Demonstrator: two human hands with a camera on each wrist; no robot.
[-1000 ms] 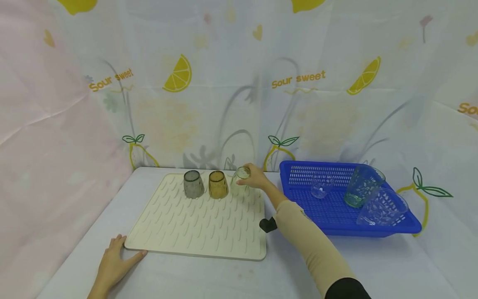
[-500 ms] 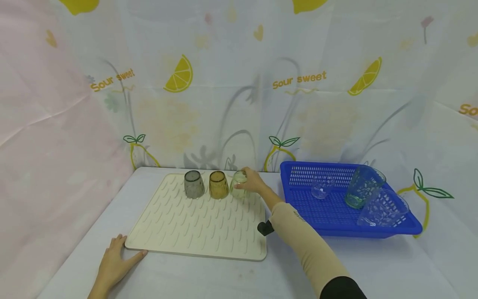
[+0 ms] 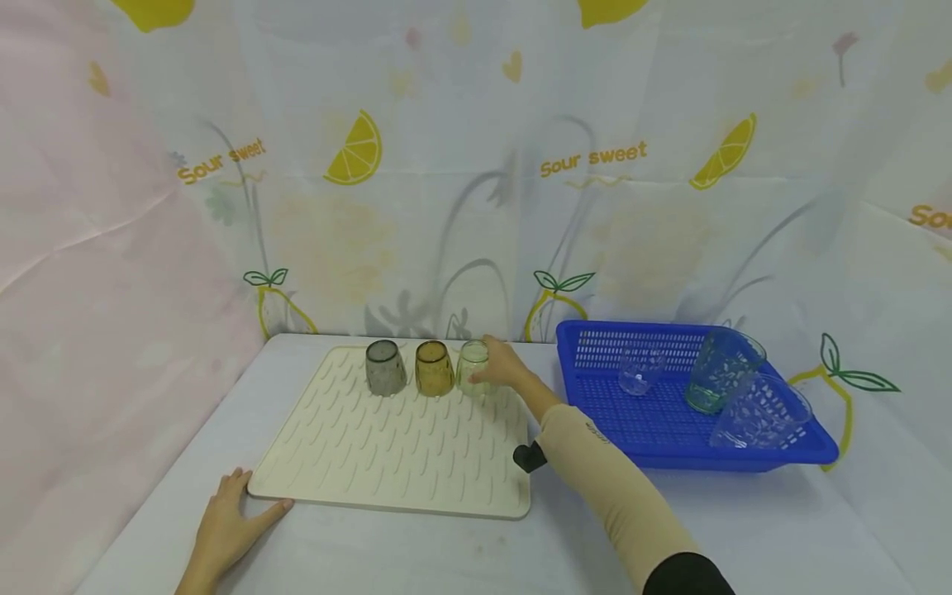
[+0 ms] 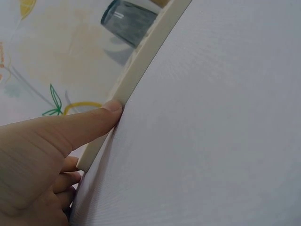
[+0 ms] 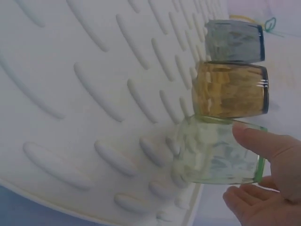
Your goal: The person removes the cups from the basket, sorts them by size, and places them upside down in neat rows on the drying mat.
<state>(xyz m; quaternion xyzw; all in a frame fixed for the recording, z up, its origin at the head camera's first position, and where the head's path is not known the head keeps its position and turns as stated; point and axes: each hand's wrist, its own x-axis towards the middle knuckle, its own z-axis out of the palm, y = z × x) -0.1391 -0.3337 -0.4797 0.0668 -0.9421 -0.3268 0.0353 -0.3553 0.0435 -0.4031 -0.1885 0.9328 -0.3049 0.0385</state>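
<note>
In the head view my right hand (image 3: pixel 504 365) holds a pale green glass (image 3: pixel 470 368) at the back right of a cream ridged mat (image 3: pixel 387 454). The right wrist view shows the thumb on the green glass (image 5: pixel 218 153), with the other fingers partly behind it. To its left an amber glass (image 3: pixel 435 369) and a grey glass (image 3: pixel 385 368) stand in a row, upside down. My left hand (image 3: pixel 226 526) rests at the mat's front left corner, thumb along the front edge and fingers at the left side, as the left wrist view confirms with the thumb (image 4: pixel 94 123).
On the right stands a blue plastic basket (image 3: pixel 595 430) holding a small clear glass (image 3: pixel 640 372), a larger bluish-green glass (image 3: pixel 717 376) and a clear glass (image 3: pixel 762 417) lying tilted. A white cloth (image 3: pixel 372 554) covers the table, and a lemon-patterned curtain (image 3: pixel 461 223) hangs behind.
My right hand has brought the green glass slightly left and down, close to the amber glass. The left hand stays at the mat's corner.
</note>
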